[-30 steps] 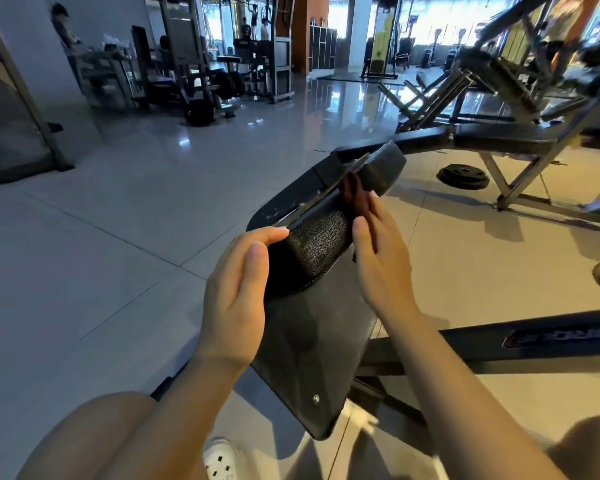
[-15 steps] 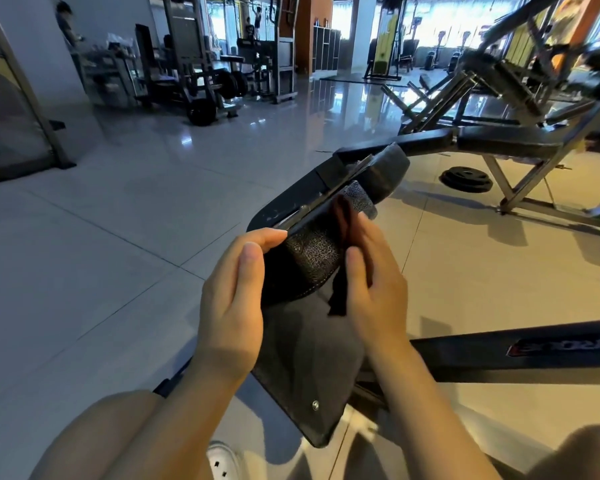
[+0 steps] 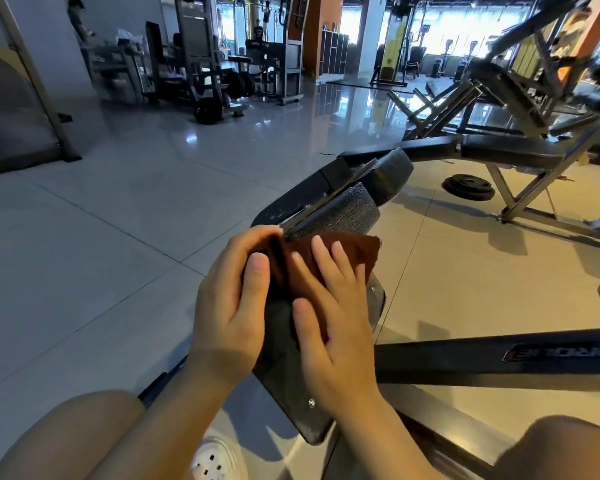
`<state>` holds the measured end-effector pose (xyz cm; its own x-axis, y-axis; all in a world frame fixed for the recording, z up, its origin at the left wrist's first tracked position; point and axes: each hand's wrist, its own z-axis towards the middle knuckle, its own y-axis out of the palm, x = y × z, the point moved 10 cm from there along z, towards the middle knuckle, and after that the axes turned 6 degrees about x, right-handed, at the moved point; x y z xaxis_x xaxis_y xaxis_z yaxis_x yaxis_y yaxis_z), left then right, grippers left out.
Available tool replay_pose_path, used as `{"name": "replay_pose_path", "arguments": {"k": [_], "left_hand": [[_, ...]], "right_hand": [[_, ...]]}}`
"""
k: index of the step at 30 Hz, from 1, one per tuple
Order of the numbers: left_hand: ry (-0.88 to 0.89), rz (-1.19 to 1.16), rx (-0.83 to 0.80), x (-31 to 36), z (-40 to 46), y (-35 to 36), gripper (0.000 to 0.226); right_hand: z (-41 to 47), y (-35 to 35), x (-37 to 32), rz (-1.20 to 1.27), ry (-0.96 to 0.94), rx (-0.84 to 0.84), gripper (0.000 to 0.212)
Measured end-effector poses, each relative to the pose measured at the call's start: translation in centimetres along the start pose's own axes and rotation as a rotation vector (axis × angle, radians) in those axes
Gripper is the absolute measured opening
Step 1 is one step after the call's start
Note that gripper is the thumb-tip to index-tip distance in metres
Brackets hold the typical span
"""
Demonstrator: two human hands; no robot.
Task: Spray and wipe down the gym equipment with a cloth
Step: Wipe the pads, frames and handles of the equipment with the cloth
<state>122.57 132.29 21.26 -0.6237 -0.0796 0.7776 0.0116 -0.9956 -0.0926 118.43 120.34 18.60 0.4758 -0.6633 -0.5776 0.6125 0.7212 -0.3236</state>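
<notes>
While we look down from the head camera, we see both hands on a dark padded part of the gym equipment (image 3: 329, 216). Our right hand (image 3: 333, 323) lies flat with its fingers straight and a little spread, and it presses the brown cloth (image 3: 347, 252) against the cracked pad. Our left hand (image 3: 229, 306) curls around the left edge of the same pad, the thumb on top and the fingertips bent over the edge near a thin metal bar; it touches the left side of the cloth too. Below the hands, a dark plate with small screws (image 3: 291, 382) slopes toward our knees. A white shoe (image 3: 212, 460) stands on the tiled floor (image 3: 101, 254) between our legs. Further right, a weight disc (image 3: 468, 187) lies on the floor under a black bench frame (image 3: 520, 154).
</notes>
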Motion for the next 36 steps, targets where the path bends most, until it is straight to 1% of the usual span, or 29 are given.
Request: {"name": "replay_pose_path", "arguments": {"k": [2, 4, 6, 7, 8, 10, 12, 14, 17, 19, 22, 23, 25, 26, 28, 30, 32, 34, 36], "left_hand": [[0.015, 0.004, 0.025, 0.0, -0.2, -0.7, 0.043], [0.025, 0.018, 0.043, 0.2, -0.4, -1.4, 0.041], [-0.007, 0.031, 0.054, -0.1, -0.4, -2.0, 0.037], [-0.025, 0.03, 0.055, -0.4, -0.5, -2.2, 0.037], [-0.034, 0.031, 0.055, -0.5, -0.5, -2.4, 0.037], [-0.044, 0.047, 0.062, -0.8, -0.7, -2.9, 0.038], [-0.052, 0.075, 0.066, -0.9, -1.0, -3.4, 0.038], [-0.061, 0.103, 0.055, -1.0, -1.3, -3.8, 0.039], [-0.123, 0.143, 0.034, -1.9, -1.5, -3.7, 0.04], [-0.155, 0.159, 0.03, -2.4, -1.7, -3.5, 0.033], [-0.151, 0.179, -0.005, -2.2, -1.9, -3.2, 0.021], [-0.12, 0.18, -0.021, -1.6, -2.0, -3.2, 0.026], [-0.048, 0.154, -0.059, -0.3, -2.3, -3.0, 0.048], [-0.029, 0.131, -0.083, 0.1, -2.4, -2.8, 0.055], [-0.01, 0.062, -0.128, 0.8, -2.6, -2.4, 0.06], [-0.028, -0.023, -0.154, 1.1, -2.8, -2.1, 0.056], [-0.037, -0.088, -0.145, 1.3, -3.0, -2.2, 0.046], [-0.078, -0.146, -0.1, 1.1, -3.0, -3.0, 0.039], [-0.142, -0.188, -0.043, 0.4, -3.1, -4.1, 0.038]], "right_hand": [[0.0, -0.1, 0.6, -0.019, -0.04, -0.01, 0.048], [0.5, -0.5, 1.1, -0.025, -0.099, 0.0, 0.047], [1.0, -0.8, 1.5, -0.008, -0.143, 0.009, 0.046], [1.3, -0.8, 1.8, 0.008, -0.136, 0.007, 0.045], [1.6, -0.8, 2.4, 0.032, -0.092, 0.006, 0.045], [3.0, -1.3, 5.2, 0.076, 0.076, 0.034, 0.049], [5.0, -2.5, 8.5, 0.032, 0.209, 0.069, 0.056], [7.4, -3.1, 10.8, -0.039, 0.28, 0.022, 0.056], [9.5, -3.2, 12.4, -0.123, 0.359, -0.095, 0.045], [9.2, -3.5, 11.5, -0.125, 0.37, -0.122, 0.045], [6.2, -3.5, 7.9, -0.051, 0.31, -0.176, 0.046], [4.8, -3.2, 6.4, -0.019, 0.284, -0.227, 0.044], [2.3, -3.1, 3.2, -0.003, 0.216, -0.33, 0.039], [1.3, -3.2, 1.8, -0.011, 0.183, -0.366, 0.037], [0.0, -3.3, -0.5, 0.002, 0.116, -0.41, 0.037], [-0.8, -3.0, -2.2, 0.002, 0.061, -0.434, 0.037], [-1.3, -2.1, -3.2, -0.043, 0.015, -0.466, 0.038], [-1.6, -0.9, -3.8, -0.073, -0.019, -0.495, 0.036], [-1.7, 0.0, -4.2, -0.072, -0.025, -0.486, 0.031]]}}
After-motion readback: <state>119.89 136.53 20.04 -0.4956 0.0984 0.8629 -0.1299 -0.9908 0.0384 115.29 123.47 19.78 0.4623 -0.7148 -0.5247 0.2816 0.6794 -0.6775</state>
